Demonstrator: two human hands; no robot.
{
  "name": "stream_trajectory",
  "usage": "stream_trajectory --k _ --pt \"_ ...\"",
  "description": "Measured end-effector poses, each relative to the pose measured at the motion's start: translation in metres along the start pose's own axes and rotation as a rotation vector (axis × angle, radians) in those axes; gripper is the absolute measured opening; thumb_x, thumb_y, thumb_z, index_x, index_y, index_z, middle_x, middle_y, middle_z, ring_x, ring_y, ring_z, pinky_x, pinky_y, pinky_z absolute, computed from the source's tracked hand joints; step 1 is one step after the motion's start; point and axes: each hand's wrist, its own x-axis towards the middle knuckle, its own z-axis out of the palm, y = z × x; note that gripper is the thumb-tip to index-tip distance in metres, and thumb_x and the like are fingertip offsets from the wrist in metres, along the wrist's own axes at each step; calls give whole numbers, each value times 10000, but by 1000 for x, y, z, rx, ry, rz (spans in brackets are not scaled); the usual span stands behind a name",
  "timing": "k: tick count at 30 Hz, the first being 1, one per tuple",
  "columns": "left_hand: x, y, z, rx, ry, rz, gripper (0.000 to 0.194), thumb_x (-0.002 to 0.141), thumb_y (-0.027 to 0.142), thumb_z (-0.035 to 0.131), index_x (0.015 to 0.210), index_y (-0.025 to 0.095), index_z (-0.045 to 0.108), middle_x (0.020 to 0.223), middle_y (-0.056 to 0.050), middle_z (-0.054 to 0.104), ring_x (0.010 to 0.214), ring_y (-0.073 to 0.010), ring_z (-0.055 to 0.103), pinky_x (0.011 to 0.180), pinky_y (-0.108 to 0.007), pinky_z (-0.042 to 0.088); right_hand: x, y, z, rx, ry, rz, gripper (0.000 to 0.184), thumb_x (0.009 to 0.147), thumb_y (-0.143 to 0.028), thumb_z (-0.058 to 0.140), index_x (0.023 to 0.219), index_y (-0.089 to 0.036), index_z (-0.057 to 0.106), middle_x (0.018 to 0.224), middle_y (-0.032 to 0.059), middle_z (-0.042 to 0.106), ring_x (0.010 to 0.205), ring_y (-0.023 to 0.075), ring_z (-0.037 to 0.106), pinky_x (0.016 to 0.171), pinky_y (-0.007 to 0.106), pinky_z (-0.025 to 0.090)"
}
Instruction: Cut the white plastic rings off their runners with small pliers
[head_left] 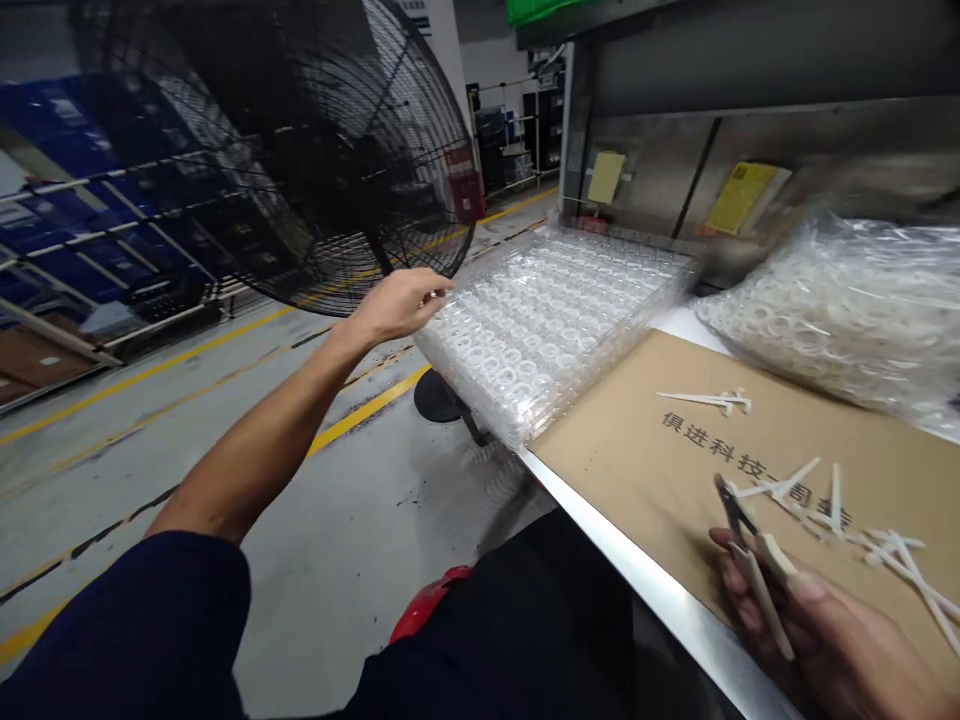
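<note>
My left hand (409,303) reaches out to the left edge of a clear plastic tray (559,320) holding rows of white rings. Its fingers are curled together at the tray's rim; what they hold, if anything, is hidden. In my right hand (832,630) are side cutters (754,565) with pale handles, their dark jaws pointing away from me over a cardboard sheet (607,490). Just beyond the jaws lie several thin white plastic sprue pieces (836,500). Another small sprue (709,400) rests farther back on the cardboard.
A clear bag (862,310) full of white rings sits at the right back of the bench. A large black fan (352,160) stands to the left of the tray. The bench's metal edge (645,570) runs close to my lap. Yellow notes (741,198) hang on the back panel.
</note>
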Motion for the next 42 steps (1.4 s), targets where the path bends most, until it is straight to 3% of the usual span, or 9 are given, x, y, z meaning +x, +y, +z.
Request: stream_trajectory --k 3,6,8,12,18,23,28,35,42 --pt "-2 64 -2 -101 215 184 284 965 309 614 1171 196 774 1038 -44 789 873 -178 683 853 -305 521 -16 -12 13 -227 -77 -285 454 997 -566 560 1242 -227 735 986 126 764 812 286 721 753 441 624" --pt "-4 141 9 -236 283 429 247 926 287 728 1166 246 768 1044 11 791 846 -137 701 782 -256 519 -22 -24 28 -606 -177 -725 384 1032 -376 515 1292 -139 668 1155 189 752 1020 304 718 927 458 583" --pt "0 193 25 -419 216 557 228 939 284 727 1160 239 759 1038 -8 791 834 -148 715 764 -273 534 -21 -25 32 -784 -197 -949 416 998 -343 499 1290 -75 626 1038 198 739 877 288 693 815 429 590" --pt "24 287 75 -610 -116 615 200 1002 286 639 1144 198 748 1013 -57 772 840 -181 719 779 -310 541 -23 -15 35 -1060 -214 -1050 433 951 -392 537 1249 -86 607 939 144 693 788 270 628 732 393 560" --pt "62 363 141 -494 -349 620 260 961 263 622 1175 204 758 1065 -107 731 926 -264 709 799 -361 531 -24 -11 33 -1090 -230 -1084 417 962 -430 518 1208 -105 608 914 114 664 787 262 598 750 395 558" --pt "72 366 145 -567 -315 630 205 964 208 574 1040 186 763 995 -82 749 910 -222 694 853 -344 520 -24 -16 30 -1120 -229 -1056 389 954 -430 572 1164 -107 620 907 103 661 792 253 607 744 381 548" --pt "54 316 140 -786 -237 482 166 957 263 601 986 182 744 936 -44 764 838 -176 683 761 -290 513 -24 -17 28 -1121 -200 -1054 384 952 -436 561 1148 -113 628 928 112 686 793 245 609 727 368 534" --pt "10 254 141 -710 -264 383 296 873 103 553 1099 210 711 1072 -56 749 969 -200 707 871 -333 570 -23 -16 29 -1113 -208 -1027 404 953 -422 562 1195 -105 627 982 141 693 824 248 614 727 370 522" --pt "-12 260 131 -549 -163 373 291 951 240 614 1238 197 632 1071 -69 683 987 -213 679 911 -357 547 -23 -18 28 -1123 -203 -1039 411 962 -383 543 1227 -84 641 977 138 693 828 262 625 721 384 533"
